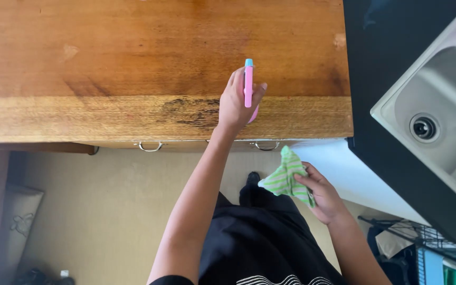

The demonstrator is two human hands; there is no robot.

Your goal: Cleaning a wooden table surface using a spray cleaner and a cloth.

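Observation:
My left hand (pixel 234 103) grips a pink spray bottle (pixel 249 89) with a light blue tip, held above the front edge of a worn wooden countertop (pixel 133 58). A little lower and to the right, my right hand (pixel 320 192) clutches a bunched green and white striped cloth (pixel 286 177) in front of my body, below the counter's edge. The bottle's lower part is hidden behind my left hand.
A steel sink (pixel 439 116) set in a black counter (pixel 386 79) lies to the right. Metal drawer handles (pixel 150 147) hang under the wooden top. Beige floor (pixel 106 211) lies below, with a wire rack (pixel 423 243) at the lower right.

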